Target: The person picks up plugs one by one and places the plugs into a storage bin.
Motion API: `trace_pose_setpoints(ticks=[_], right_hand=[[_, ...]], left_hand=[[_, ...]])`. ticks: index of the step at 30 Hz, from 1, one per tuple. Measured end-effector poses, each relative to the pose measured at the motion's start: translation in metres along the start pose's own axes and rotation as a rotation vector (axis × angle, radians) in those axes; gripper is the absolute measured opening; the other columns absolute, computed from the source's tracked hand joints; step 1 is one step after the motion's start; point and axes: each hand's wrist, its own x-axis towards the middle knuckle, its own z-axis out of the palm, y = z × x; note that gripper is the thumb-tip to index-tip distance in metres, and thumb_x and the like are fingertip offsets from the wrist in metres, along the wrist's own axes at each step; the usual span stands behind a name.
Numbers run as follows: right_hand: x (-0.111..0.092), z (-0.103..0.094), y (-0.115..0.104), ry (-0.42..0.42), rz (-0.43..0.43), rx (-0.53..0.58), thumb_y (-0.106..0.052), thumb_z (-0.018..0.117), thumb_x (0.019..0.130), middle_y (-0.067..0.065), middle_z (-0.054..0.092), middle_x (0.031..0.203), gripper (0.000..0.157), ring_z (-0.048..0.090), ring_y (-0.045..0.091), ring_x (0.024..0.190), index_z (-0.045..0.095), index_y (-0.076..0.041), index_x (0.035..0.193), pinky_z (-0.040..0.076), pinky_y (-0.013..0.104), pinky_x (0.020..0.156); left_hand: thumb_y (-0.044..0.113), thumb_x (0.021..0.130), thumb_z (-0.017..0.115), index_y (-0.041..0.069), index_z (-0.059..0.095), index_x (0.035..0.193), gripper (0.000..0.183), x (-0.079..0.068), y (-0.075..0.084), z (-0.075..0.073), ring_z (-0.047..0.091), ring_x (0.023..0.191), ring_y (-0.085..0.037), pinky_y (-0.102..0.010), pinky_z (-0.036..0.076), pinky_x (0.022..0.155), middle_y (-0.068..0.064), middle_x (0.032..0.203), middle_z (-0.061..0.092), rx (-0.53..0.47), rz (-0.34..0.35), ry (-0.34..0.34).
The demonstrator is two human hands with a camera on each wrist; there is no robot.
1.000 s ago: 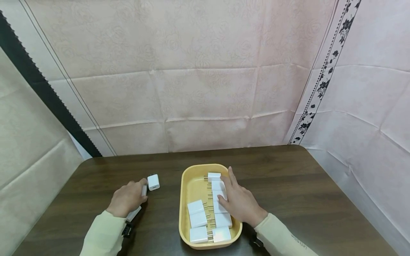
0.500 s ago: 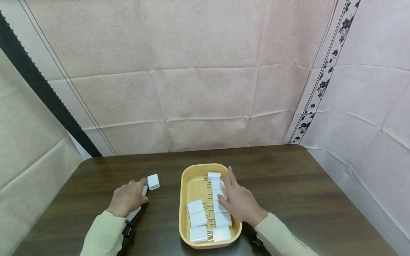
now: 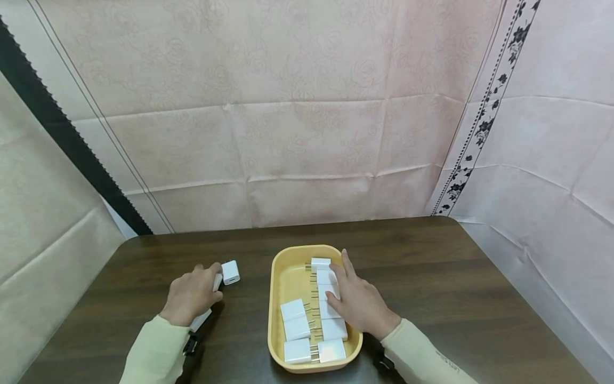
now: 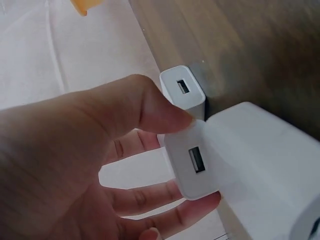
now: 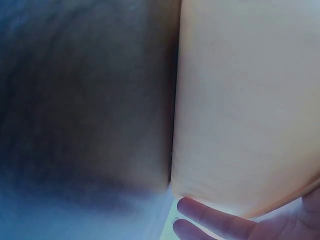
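Note:
On the left of the table, my left hand (image 3: 189, 296) grips a white USB charger (image 4: 187, 172): thumb on its top edge, fingers bent round the other side. A second charger (image 3: 231, 272) stands just beyond the fingertips, its port facing back, and another white charger (image 4: 260, 155) lies close by on the near side. My right hand (image 3: 363, 304) rests at the right side of a yellow tray (image 3: 275, 288), with its thumb and fingers extended over the row of chargers (image 3: 331, 312) there. The right wrist view is mostly filled by the pale tray wall (image 5: 245, 100), with fingers (image 5: 215, 217) at the bottom.
The tray has one long column of chargers on its right and a shorter group (image 3: 295, 320) on its left, prongs pointing inward. Dark wood table (image 3: 455, 298) extends on both sides. Cloth walls (image 3: 312, 133) rise behind and beside it.
My left hand has slid slightly away and to the right with its charger; the charger beyond it has shifted a little to the right. My right hand and the tray stay put.

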Motion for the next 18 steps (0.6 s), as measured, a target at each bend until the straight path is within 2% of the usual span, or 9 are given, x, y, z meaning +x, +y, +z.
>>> trace_pose_setpoints(ticks=[4, 8, 12, 18], right_hand=[[0.000, 0.000, 0.000, 0.001, 0.000, 0.002, -0.034, 0.064, 0.098, 0.020, 0.007, 0.170, 0.065, 0.050, 0.008, 0.056, 0.040, -0.009, 0.153, 0.041, 0.023, 0.048], [0.000, 0.000, 0.000, -0.003, 0.001, 0.005, -0.035, 0.064, 0.098, 0.020, 0.007, 0.170, 0.065, 0.050, 0.008, 0.056, 0.040, -0.009, 0.153, 0.041, 0.024, 0.048], [0.001, 0.000, 0.000, -0.002, -0.002, 0.001, -0.035, 0.064, 0.098, 0.020, 0.007, 0.170, 0.065, 0.050, 0.008, 0.057, 0.041, -0.009, 0.152, 0.041, 0.024, 0.049], [0.001, -0.001, 0.000, -0.009, 0.005, 0.002, -0.035, 0.064, 0.098, 0.020, 0.007, 0.170, 0.065, 0.051, 0.009, 0.059, 0.040, -0.009, 0.153, 0.042, 0.024, 0.050]], left_hand=[[0.016, 0.080, 0.080, 0.008, 0.065, 0.119, 0.042, -0.001, 0.002, -0.002, 0.049, 0.057, -0.020, -0.033, 0.038, 0.046, -0.019, 0.091, 0.065, 0.019, 0.013, 0.028], [0.016, 0.079, 0.082, 0.008, 0.067, 0.118, 0.043, -0.001, 0.005, -0.004, 0.053, 0.059, -0.021, -0.035, 0.042, 0.047, -0.022, 0.095, 0.066, 0.038, 0.028, 0.059], [0.015, 0.077, 0.083, 0.010, 0.068, 0.117, 0.043, -0.001, 0.008, -0.006, 0.058, 0.066, -0.025, -0.040, 0.048, 0.050, -0.023, 0.097, 0.067, 0.059, 0.050, 0.109], [0.011, 0.077, 0.083, 0.012, 0.069, 0.117, 0.043, -0.002, 0.014, -0.011, 0.060, 0.067, -0.027, -0.041, 0.048, 0.050, -0.022, 0.093, 0.070, 0.057, 0.092, 0.184]])
